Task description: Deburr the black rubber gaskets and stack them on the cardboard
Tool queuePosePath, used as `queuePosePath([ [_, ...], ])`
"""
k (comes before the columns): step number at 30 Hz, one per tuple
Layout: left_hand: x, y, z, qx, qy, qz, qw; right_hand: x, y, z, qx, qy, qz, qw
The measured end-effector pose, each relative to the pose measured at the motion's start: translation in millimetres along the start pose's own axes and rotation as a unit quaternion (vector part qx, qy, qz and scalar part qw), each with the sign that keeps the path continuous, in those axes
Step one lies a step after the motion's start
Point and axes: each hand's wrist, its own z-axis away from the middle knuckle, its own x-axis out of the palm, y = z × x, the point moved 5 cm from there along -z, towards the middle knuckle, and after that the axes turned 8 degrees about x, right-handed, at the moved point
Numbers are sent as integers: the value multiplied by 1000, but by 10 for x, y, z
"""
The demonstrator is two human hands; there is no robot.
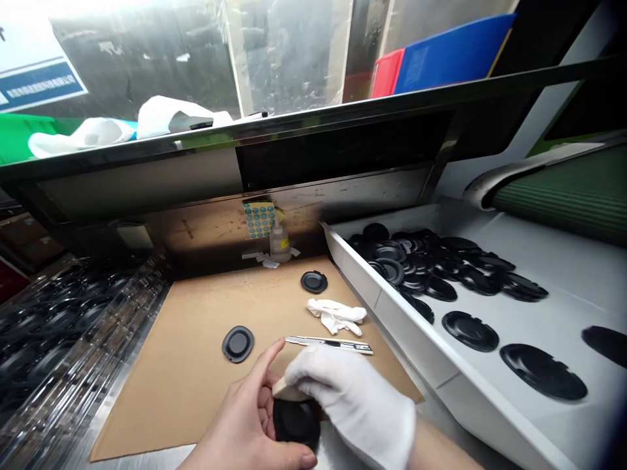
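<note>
My bare left hand (245,424) grips a black disc (296,423) by its edge, low in the view near the cardboard's front edge. My right hand (347,398), in a white glove, pinches a small pale beige piece (290,390) against the disc's upper edge. Past my hands, a cutter knife (333,343) lies on the cardboard sheet (161,391). A crumpled white glove (337,316) is just beyond the knife. Two more black discs rest on the cardboard, one left of centre (238,344) and one farther back (314,281).
At the right, a white tray (441,365) holds several black discs, below a green conveyor belt (568,189). Clear plastic trays (102,339) with black parts stand at the left. A small bottle (279,244) stands at the back, under a shelf edge (313,124).
</note>
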Motion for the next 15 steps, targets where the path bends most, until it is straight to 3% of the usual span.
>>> queuePosePath([
  [4, -35, -85, -57, 10, -17, -3, 1000, 112, -40, -105, -20, -46, -4, 999],
  [10, -63, -180, -80, -1, -22, 17, 1000, -23, 48, -106, 14, -6, -5, 1000],
  [15, -77, -192, -51, 1, -45, -29, 999, -41, 68, -7, 55, -1, -25, 998],
])
